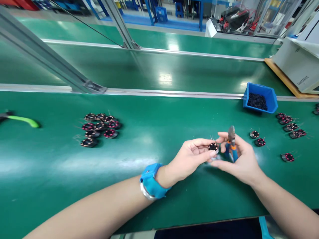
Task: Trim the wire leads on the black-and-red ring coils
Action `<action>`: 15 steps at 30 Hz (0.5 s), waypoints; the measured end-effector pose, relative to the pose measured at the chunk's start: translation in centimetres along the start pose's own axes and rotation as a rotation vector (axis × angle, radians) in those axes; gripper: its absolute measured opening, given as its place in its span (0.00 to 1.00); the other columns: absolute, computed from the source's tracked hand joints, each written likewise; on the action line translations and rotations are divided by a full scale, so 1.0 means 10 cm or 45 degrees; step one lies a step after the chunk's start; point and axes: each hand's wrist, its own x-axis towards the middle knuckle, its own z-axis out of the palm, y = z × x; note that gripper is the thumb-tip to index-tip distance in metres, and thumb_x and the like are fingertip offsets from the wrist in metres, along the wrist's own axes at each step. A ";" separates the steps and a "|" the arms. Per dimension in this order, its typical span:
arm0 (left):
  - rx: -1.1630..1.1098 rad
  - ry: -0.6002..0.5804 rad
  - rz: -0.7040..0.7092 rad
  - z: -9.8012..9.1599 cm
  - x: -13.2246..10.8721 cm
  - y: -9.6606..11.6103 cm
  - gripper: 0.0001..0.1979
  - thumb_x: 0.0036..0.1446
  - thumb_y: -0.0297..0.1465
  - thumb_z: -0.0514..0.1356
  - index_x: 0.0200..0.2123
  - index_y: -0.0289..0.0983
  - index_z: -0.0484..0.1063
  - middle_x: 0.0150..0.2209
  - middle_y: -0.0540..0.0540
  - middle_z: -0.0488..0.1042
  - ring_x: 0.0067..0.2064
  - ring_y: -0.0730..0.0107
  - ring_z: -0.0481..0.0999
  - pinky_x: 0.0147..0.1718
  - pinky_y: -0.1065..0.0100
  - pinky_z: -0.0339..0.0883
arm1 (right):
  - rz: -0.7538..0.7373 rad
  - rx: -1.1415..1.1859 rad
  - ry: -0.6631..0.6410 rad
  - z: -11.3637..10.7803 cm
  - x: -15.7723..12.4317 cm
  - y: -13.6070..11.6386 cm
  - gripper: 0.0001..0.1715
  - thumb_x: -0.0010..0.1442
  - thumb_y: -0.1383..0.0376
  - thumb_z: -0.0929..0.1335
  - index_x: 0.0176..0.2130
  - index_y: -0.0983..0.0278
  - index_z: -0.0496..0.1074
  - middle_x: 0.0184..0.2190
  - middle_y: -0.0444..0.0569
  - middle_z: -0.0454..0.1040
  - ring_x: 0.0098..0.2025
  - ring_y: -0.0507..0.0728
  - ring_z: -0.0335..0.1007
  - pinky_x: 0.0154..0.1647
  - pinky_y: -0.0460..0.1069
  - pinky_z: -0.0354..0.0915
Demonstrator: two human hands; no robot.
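Note:
Between the thumb and fingers of my left hand (190, 156) is a small round motor stator (212, 147) with copper windings, thin wire ends sticking up from it. My right hand (240, 159) is closed around cutting pliers (232, 146) with blue and orange handles, their jaws pointing up. The right fingertips come close to the stator's right side; whether they touch it I cannot tell. A blue band (153, 181) circles my left wrist. Two loose stators, one copper (254, 134) and one pinkish-red (260, 142), lie right of my right hand.
A cluster of stators (99, 127) lies on the green table (154, 129) at left, and more stators (291, 127) at right. Behind those stands a blue bin (272, 99) holding small black pieces. A green-handled tool (23, 120) rests far left. Metal framing (159, 93) crosses behind.

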 end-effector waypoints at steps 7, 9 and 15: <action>0.514 -0.169 0.077 -0.03 -0.02 0.09 0.16 0.47 0.24 0.66 0.38 0.34 0.63 0.32 0.49 0.75 0.30 0.76 0.72 0.30 0.73 0.67 | 0.413 0.292 -0.082 -0.15 0.08 0.01 0.25 0.47 0.60 0.75 0.44 0.64 0.69 0.34 0.49 0.76 0.29 0.51 0.67 0.33 0.49 0.67; 0.559 -0.216 0.082 -0.02 -0.04 0.10 0.16 0.48 0.24 0.65 0.38 0.34 0.61 0.31 0.50 0.74 0.30 0.77 0.72 0.30 0.72 0.67 | 0.418 0.339 -0.094 -0.09 0.07 0.00 0.24 0.48 0.60 0.75 0.43 0.64 0.70 0.32 0.48 0.76 0.29 0.51 0.68 0.34 0.49 0.67; 0.681 -0.304 0.032 -0.02 -0.03 0.11 0.15 0.50 0.26 0.64 0.38 0.34 0.62 0.34 0.46 0.75 0.32 0.74 0.73 0.31 0.70 0.67 | 0.450 0.411 -0.075 -0.07 0.09 -0.01 0.16 0.49 0.62 0.74 0.38 0.65 0.70 0.26 0.44 0.74 0.27 0.51 0.69 0.32 0.48 0.67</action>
